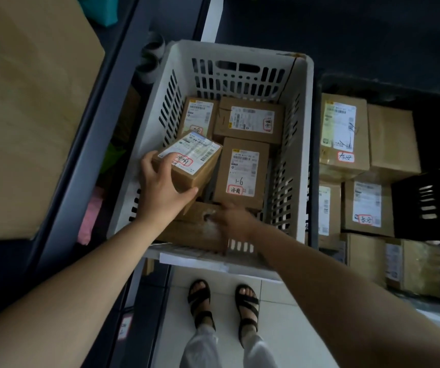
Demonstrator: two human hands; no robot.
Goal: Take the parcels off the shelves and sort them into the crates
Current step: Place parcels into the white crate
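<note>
Right hand (233, 220): blurred, low in the white slotted crate (305, 144) against a flat carton (192, 231); you cannot tell how its fingers lie. Left hand (160, 184): your fingers curl over the far edge of a small labelled parcel (197, 166) with the thumb on its near side, holding it tilted inside the crate above three label-up parcels (241, 171). Left: large carton (27, 102), cut off by the frame. Right: black crate (426, 203) beside more parcels (342, 134), lower ones dim. Below: pale tiled floor (274, 298).
</note>
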